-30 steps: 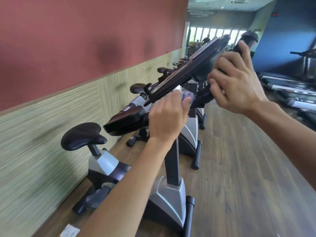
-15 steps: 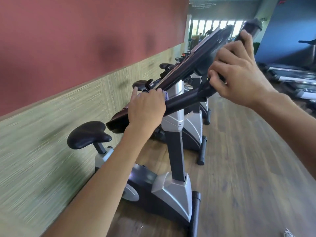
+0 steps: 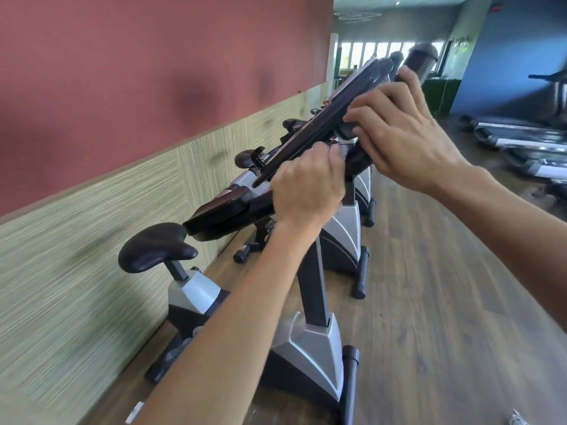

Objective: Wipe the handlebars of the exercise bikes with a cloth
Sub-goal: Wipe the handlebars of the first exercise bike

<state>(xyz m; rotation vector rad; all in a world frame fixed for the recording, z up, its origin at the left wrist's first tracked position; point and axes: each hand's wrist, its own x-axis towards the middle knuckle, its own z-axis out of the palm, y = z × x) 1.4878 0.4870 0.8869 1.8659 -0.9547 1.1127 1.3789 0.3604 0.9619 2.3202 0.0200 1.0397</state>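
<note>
The nearest exercise bike (image 3: 310,348) stands along the wall (image 3: 92,210), which is smeared by motion blur, its texture hard to read. Beyond this bike, more bikes (image 3: 346,237) line up along the same wall, mostly hidden behind the arms and the console. To the right of the bike, across the wooden floor (image 3: 445,302), treadmills (image 3: 521,139) sit blurred and cut off by the frame edge.

The bike's black handlebar (image 3: 227,213) runs from a free end just above the saddle (image 3: 155,246) up to a far end cap (image 3: 422,61); its middle stretch is covered by both hands. The flat console (image 3: 325,121) lies tilted just above the bar.

The right hand (image 3: 405,139) is curled closed around the upper part of the handlebar, fingers wrapped over the console's lower edge. The left hand (image 3: 306,188) is closed in a fist around the bar just below the console. Only a small pale corner of the cloth (image 3: 343,151) peeks past its fingers, pressed against the bar; the rest is hidden inside the grip, so its colour and size are unclear.
</note>
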